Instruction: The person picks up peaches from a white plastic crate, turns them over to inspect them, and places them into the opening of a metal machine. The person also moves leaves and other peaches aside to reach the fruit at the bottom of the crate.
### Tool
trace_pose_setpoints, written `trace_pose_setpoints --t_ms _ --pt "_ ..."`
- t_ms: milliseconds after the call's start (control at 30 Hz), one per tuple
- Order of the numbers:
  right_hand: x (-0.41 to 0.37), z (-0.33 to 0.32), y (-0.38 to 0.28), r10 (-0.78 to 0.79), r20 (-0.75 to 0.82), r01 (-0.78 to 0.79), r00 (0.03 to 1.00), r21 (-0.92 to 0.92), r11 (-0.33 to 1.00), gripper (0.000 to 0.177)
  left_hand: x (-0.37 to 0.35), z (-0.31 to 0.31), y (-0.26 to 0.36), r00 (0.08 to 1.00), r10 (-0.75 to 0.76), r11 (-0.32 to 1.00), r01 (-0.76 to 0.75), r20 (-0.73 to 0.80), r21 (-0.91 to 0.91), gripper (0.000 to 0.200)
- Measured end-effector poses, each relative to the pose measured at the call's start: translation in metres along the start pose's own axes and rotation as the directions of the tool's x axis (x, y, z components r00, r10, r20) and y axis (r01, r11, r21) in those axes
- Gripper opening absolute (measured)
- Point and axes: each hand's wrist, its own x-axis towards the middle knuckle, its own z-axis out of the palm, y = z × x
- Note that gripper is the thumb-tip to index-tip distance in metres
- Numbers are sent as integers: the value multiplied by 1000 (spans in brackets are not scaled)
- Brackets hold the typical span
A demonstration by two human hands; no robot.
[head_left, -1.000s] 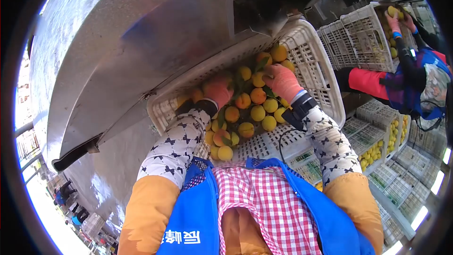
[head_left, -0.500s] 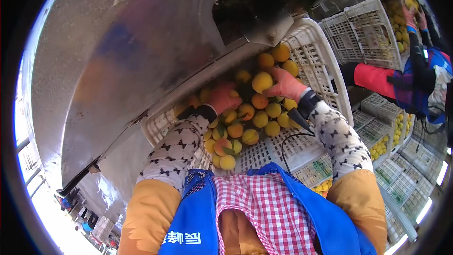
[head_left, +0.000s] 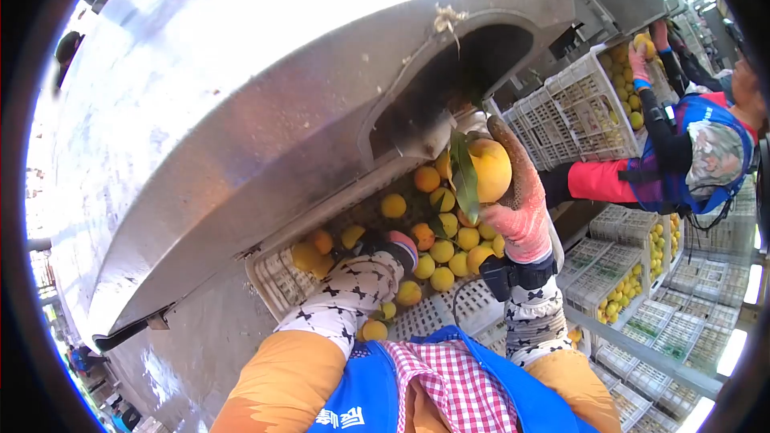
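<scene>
Close to my head, my right hand (head_left: 525,220) in a pinkish glove grips a yellow peach (head_left: 491,168), its thumb below and a finger reaching over the far side. A long green leaf (head_left: 464,175) hangs beside this fruit. Lower down, my left hand (head_left: 401,247) is among the fruit, mostly behind its dark cuff, so its fingers are hidden. Several yellow and orange peaches (head_left: 442,252) lie around it in a white slatted crate (head_left: 277,277). A dark device (head_left: 496,278) with a black cable sits at my right wrist.
A large metal chute (head_left: 241,160) with a dark opening (head_left: 437,80) stands over the crate's far side. At right, a co-worker (head_left: 698,144) handles fruit over another white crate (head_left: 569,112). More crates with peaches (head_left: 634,281) stand lower right, behind a metal rail (head_left: 658,353).
My right hand has lifted a peach out of the crate towards my head. My left hand has shifted a little right and turned behind its cuff. The view has tilted up.
</scene>
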Motion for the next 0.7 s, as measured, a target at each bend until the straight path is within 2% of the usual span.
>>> trace_pose_setpoints --t_ms 67,100,133,167,200,233,267,367,400,467,533,600,700 --pt "21 6 -1 -87 62 75 994 176 982 94 4 -12 2 1000 0 1000 0 8 20 38" --pt "28 15 -10 -74 19 72 997 93 993 87 4 -18 3 1000 8 1000 -8 13 12 39" --pt "39 17 -7 -85 30 82 996 92 992 87 5 -22 2 1000 14 1000 -14 19 6 39" --pt "54 15 0 -297 89 309 951 -336 890 83 6 -26 3 1000 22 1000 -22 21 3 40" --pt "66 13 8 -449 224 469 865 -676 568 79 7 -29 3 999 31 1000 -31 23 1 41" --pt "73 20 14 -443 244 470 863 -709 526 71 6 -31 2 999 37 999 -37 25 0 41" --pt "72 22 15 -445 242 471 862 -707 528 71 6 -32 1 999 41 999 -41 27 -1 42" --pt "70 33 7 -474 206 365 856 -891 272 71 5 -35 -1 998 55 998 -55 40 -14 44" --pt "72 36 10 -469 203 361 860 -890 277 71 5 -35 -1 997 63 998 -62 45 -16 45" --pt "79 44 17 -375 125 214 919 -955 204 74 6 -38 0 996 75 997 -74 56 -20 46" --pt "79 46 12 -347 146 235 926 -945 229 73 4 -39 -1 994 87 996 -85 60 -28 47" --pt "77 48 13 -351 105 228 931 -916 331 76 2 -39 -4 992 100 995 -97 74 -40 49" --pt "77 54 6 -357 108 225 928 -926 303 75 -6 -42 -12 987 129 991 -123 101 -60 51"
